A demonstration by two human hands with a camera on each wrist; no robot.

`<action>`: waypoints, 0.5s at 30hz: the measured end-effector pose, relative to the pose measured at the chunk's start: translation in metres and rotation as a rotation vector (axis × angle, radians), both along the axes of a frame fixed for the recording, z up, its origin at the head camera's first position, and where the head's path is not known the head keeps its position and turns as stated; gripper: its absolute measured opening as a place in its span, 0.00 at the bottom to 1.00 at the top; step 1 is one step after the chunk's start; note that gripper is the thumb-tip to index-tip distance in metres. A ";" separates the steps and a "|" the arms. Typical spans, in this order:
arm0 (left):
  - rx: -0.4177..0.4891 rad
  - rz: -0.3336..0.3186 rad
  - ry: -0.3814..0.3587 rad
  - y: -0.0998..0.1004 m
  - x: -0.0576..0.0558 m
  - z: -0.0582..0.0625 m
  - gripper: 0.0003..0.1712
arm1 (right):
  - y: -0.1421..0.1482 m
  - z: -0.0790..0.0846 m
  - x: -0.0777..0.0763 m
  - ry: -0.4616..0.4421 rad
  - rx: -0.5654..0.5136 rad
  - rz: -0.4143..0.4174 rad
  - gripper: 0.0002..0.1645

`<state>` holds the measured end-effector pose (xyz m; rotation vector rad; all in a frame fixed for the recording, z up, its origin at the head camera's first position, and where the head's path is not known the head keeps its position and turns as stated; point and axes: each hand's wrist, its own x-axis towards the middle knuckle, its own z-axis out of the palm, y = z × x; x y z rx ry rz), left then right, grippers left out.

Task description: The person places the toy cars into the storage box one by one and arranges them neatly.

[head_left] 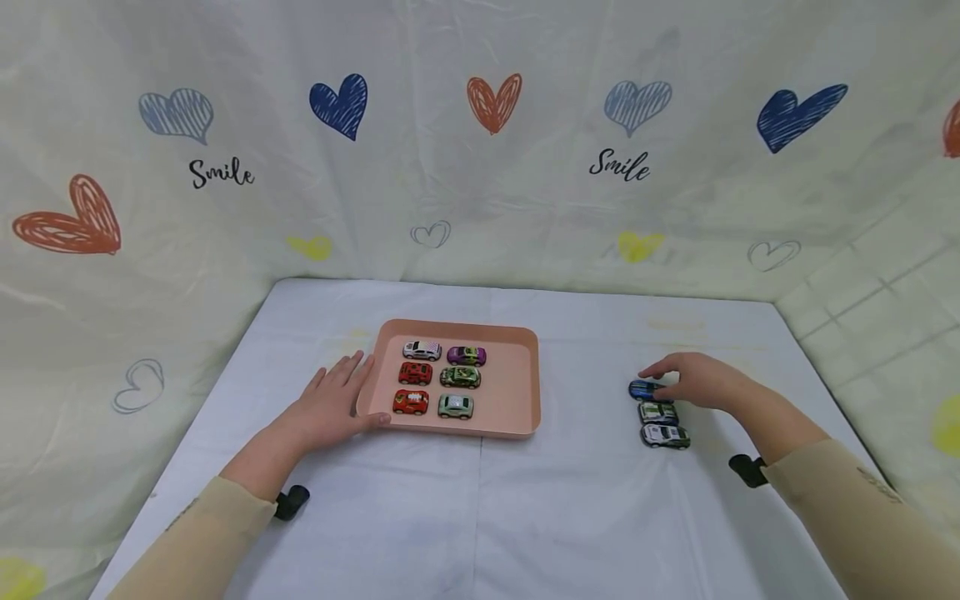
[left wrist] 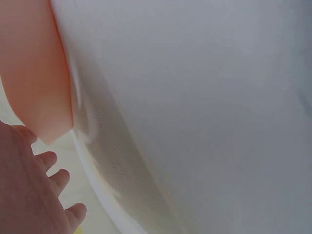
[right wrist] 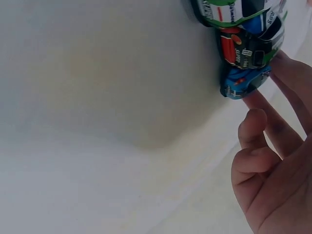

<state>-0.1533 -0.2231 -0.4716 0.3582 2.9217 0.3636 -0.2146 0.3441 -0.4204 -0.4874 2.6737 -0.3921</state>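
Note:
My right hand (head_left: 705, 381) is at a blue toy car (head_left: 643, 390), thumb and index finger on either side of it. In the right wrist view the fingers meet the blue car's end, and the other fingers are bent. Two more toy cars, a green-and-white one (head_left: 658, 413) and a white-and-black one (head_left: 665, 437), stand in a row with it. My left hand (head_left: 327, 408) lies with spread fingers at the left edge of a pink tray (head_left: 510, 383), the thumb at its near corner. What the left fingertips touch is partly hidden.
Inside the tray several toy cars stand in two columns, among them a purple one (head_left: 467, 356), a camouflage one (head_left: 460, 377) and a red one (head_left: 411, 402). A white cloth (head_left: 570, 500) covers the table. Behind it hangs a heart-printed curtain (head_left: 420, 183).

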 end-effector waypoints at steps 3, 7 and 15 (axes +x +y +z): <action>-0.001 -0.002 0.008 0.002 0.001 0.002 0.68 | 0.001 -0.002 -0.001 -0.015 -0.005 0.009 0.24; 0.005 -0.004 0.011 0.005 0.003 0.007 0.67 | 0.001 -0.004 -0.002 -0.020 -0.010 0.028 0.24; -0.011 -0.004 -0.001 0.004 0.004 0.010 0.67 | 0.000 -0.005 -0.004 -0.015 -0.035 0.024 0.23</action>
